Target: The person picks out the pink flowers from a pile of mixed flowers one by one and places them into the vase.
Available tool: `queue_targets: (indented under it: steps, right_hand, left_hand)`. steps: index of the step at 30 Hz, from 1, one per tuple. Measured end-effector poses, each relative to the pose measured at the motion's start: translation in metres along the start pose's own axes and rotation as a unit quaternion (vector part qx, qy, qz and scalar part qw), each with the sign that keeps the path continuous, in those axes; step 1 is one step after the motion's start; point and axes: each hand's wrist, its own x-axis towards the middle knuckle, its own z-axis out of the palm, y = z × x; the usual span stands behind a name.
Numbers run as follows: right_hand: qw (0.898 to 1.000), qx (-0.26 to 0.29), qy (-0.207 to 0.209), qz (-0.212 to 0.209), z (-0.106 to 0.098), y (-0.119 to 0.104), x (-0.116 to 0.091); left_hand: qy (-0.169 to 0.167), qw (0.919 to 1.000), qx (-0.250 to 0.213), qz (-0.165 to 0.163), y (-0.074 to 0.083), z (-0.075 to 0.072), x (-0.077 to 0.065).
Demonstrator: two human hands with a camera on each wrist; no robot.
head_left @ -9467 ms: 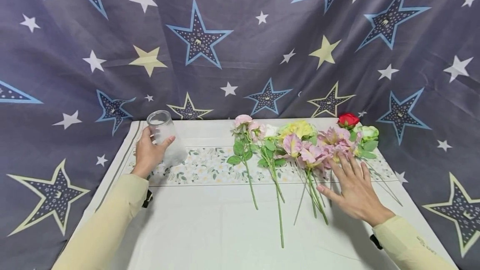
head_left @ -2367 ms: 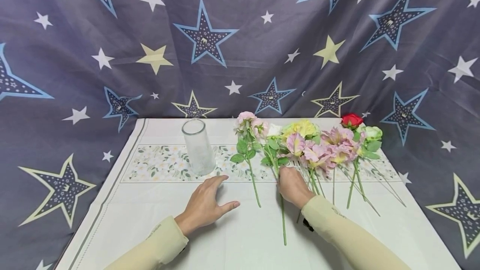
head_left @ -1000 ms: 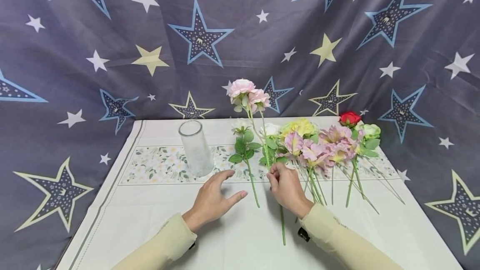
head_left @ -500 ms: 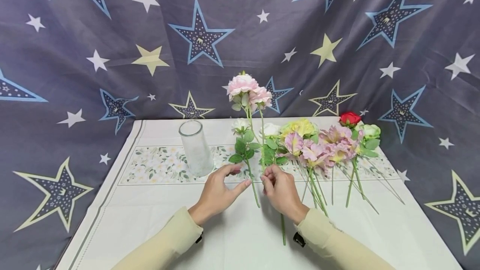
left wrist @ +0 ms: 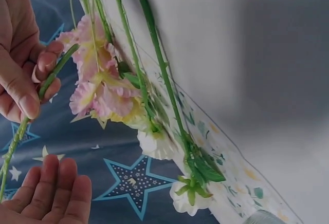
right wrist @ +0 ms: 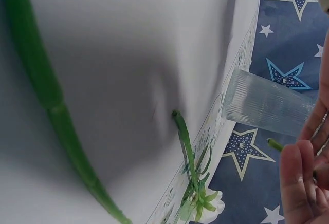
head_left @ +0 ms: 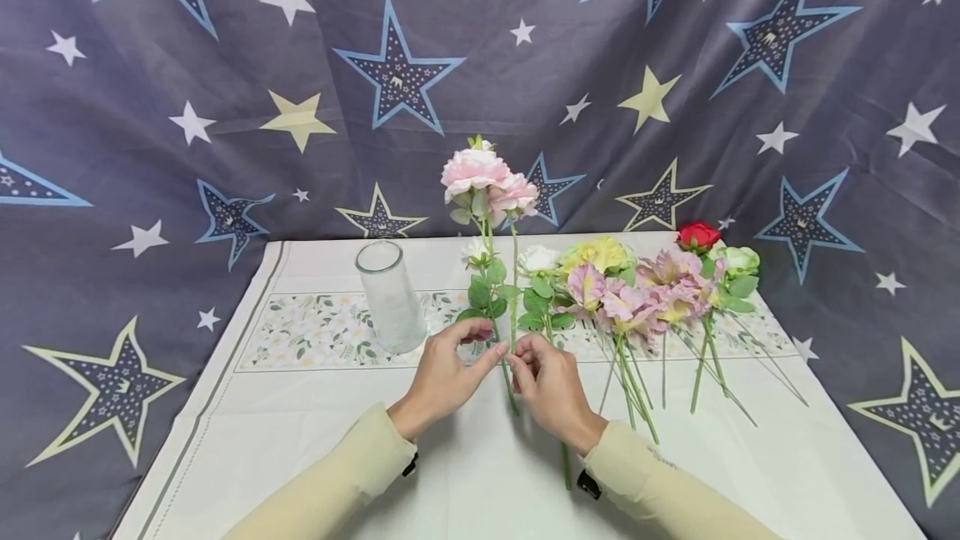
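My right hand (head_left: 553, 386) pinches the green stem (left wrist: 19, 131) of a pink flower (head_left: 476, 172), holding it upright with its two blooms above the table's back edge. The stem's cut end sticks out past the fingers in the left wrist view. My left hand (head_left: 448, 369) is close beside it, fingers loosely bent and thumb tip near the stem, holding nothing. A ribbed glass vase (head_left: 392, 307) stands upright to the left of both hands. Beneath and behind the hands, a white flower (head_left: 476, 252) lies on the table, its leafy stem pointing toward me.
Another white flower (head_left: 540, 258) lies right of the hands. Farther right are a yellow flower (head_left: 597, 255), pink-purple flowers (head_left: 630, 307), a red flower (head_left: 698, 235) and a pale green flower (head_left: 738, 260). A floral strip (head_left: 307, 332) crosses the white tablecloth; a starry curtain (head_left: 480, 73) hangs behind.
The vase was let go further right than where the left hand held it. The right hand has lifted the pink flower and brought it left; the left hand has moved in toward it.
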Motion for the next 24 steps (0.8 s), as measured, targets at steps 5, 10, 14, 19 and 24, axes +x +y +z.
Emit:
queue_targets:
  steps: [5,10,14,19,24]
  right_hand:
    - [1.000,0.010,-0.003,-0.003,0.003,-0.002,-0.002]
    - [1.000,0.022,-0.016,-0.012,0.005,-0.003,-0.003]
    - [0.999,0.017,-0.020,-0.018,0.008,-0.003,-0.004]
    - [1.000,0.008,-0.008,-0.027,0.011,-0.002,-0.005]
    - [1.000,0.015,-0.011,-0.024,0.012,-0.001,-0.006]
  left_hand:
    - [0.003,0.9998,-0.014,0.010,0.003,0.002,0.004]
    - [0.002,0.9998,-0.021,0.007,0.008,0.002,0.008]
    - [0.008,0.9997,-0.022,0.001,0.011,0.003,0.009]
    - [0.026,0.9989,-0.033,0.019,0.012,0.004,0.009]
    - [0.040,0.9978,-0.037,0.038,0.012,0.005,0.011]
